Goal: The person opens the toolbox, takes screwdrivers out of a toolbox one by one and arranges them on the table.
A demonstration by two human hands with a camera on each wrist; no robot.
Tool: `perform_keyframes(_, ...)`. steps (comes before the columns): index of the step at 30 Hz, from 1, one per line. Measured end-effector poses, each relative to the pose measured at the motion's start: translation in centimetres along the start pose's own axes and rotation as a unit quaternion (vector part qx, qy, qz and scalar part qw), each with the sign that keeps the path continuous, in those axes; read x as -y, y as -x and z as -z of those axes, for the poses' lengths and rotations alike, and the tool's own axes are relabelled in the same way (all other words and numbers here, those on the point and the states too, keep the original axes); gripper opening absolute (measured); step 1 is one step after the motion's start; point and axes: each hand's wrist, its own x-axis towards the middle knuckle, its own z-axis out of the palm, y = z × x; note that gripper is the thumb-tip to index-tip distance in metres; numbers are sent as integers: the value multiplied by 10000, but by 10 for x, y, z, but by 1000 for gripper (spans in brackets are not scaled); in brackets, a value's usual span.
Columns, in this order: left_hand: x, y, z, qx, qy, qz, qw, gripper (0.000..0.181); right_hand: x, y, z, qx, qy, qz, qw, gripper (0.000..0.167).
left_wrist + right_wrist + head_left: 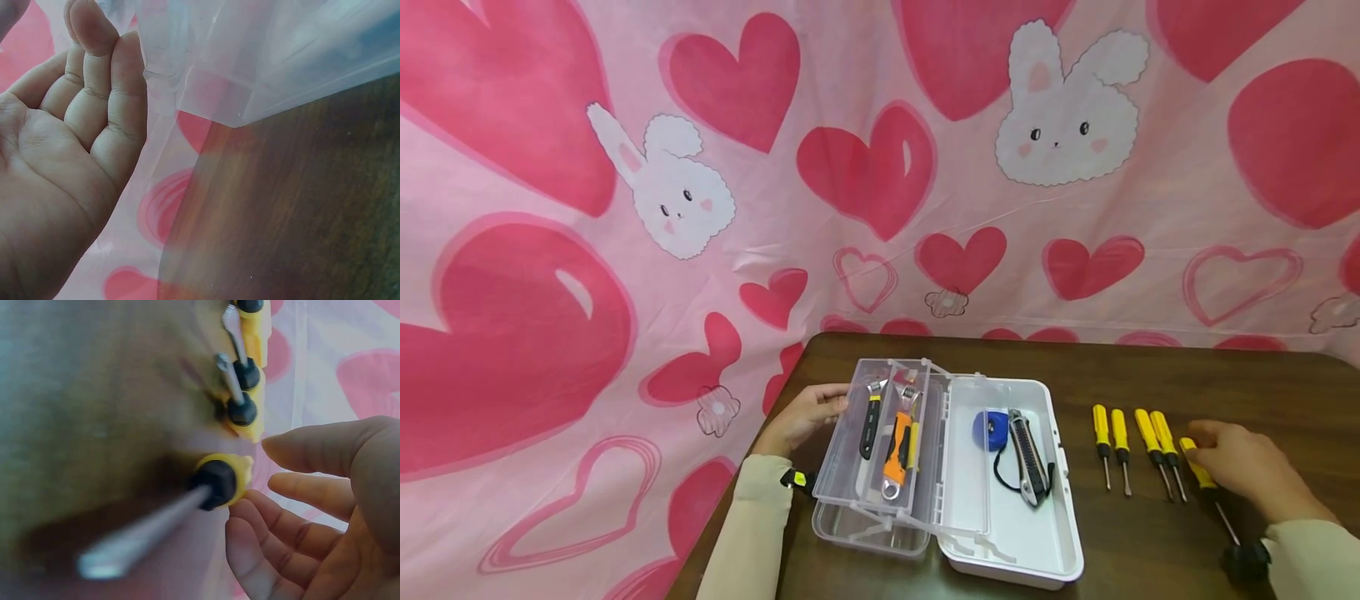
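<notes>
Yellow-handled screwdriver [1204, 477] at the right of the table [1120, 550], outside the toolbox, its shaft pointing toward the near right. The right hand [1247, 462] is at its handle, fingers loosely curved; in the right wrist view the thumb looks apart from the handle, and no closed grip is evident.

To its left lie four other screwdrivers [1120, 433], yellow handles away from the person, roughly in a row. Farther left stands the white box [1007, 533], uncovered, holding a blue tape measure [991, 430] and a utility knife [1028, 458] with a dark cord loop. Folded out beside it, a clear tray [838, 467] bears a black wrench [870, 427], an orange wrench [898, 450] and a partly hidden yellow item [913, 446].

The left hand [805, 419] is at the tray's outer edge, fingers together and gently bent, not clenched.

Stage, as judged from the layout: part-way — wrenches, tape measure and knife are inside, whereas all five screwdrivers lie outside and appear to be the unfinished portion. Whether these are being laid out or gathered cannot be told.
</notes>
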Motion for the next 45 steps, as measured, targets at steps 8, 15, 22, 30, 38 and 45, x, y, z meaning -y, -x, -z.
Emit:
perform_keyframes(8,0,1,-1,63,56,1,10000,48,22,-9,20,223,-130,-59,9996,64)
perform_keyframes(15,-3,0,-2,24,12,37,10000,49,45,-17,32,72,-360,120,9993,65)
perform_keyframes(22,-7,1,-4,-35,0,148,9999,47,62,-29,36,-88,-460,192,9987,64)
perform_keyframes(30,-7,2,-5,-73,-44,139,9999,50,85,-44,38,-282,-266,364,9986,60)
perform_keyframes(38,-7,2,-4,-47,-75,101,9999,45,107,-58,41,-483,-41,621,9969,52)
perform_keyframes(45,-4,0,-2,-38,-19,84,10000,45,125,-60,42,-664,-198,721,9950,48)
